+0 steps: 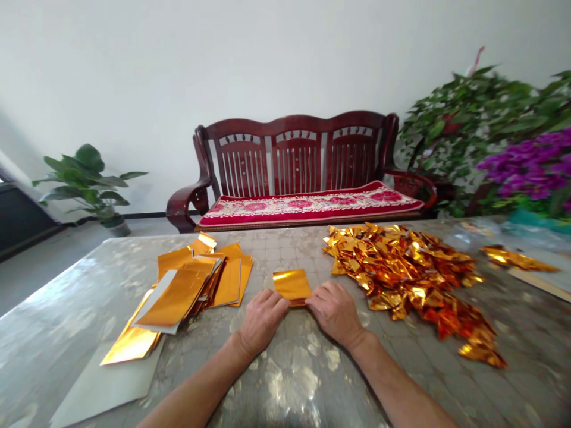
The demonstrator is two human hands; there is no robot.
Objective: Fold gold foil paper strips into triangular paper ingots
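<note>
Between my two hands, a small sheet of gold foil paper (292, 284) lies near the middle of the table, its near edge folded up. My left hand (264, 318) pinches the near left corner. At the near right corner, the fingers of my right hand (334, 312) are closed on the same sheet. To the left sits a loose stack of gold foil paper (182, 294) with some pale undersides showing. On the right spreads a heap of folded gold foil pieces (397, 261), shiny and pointed, reaching toward the near right.
A patterned cover lies on the table (294, 380). A pale flat sheet (116, 380) rests at the near left. Clear plastic bags (475, 232) and purple flowers (530, 163) are at the right. Behind stand a wooden bench (297, 157) and a potted plant (91, 181).
</note>
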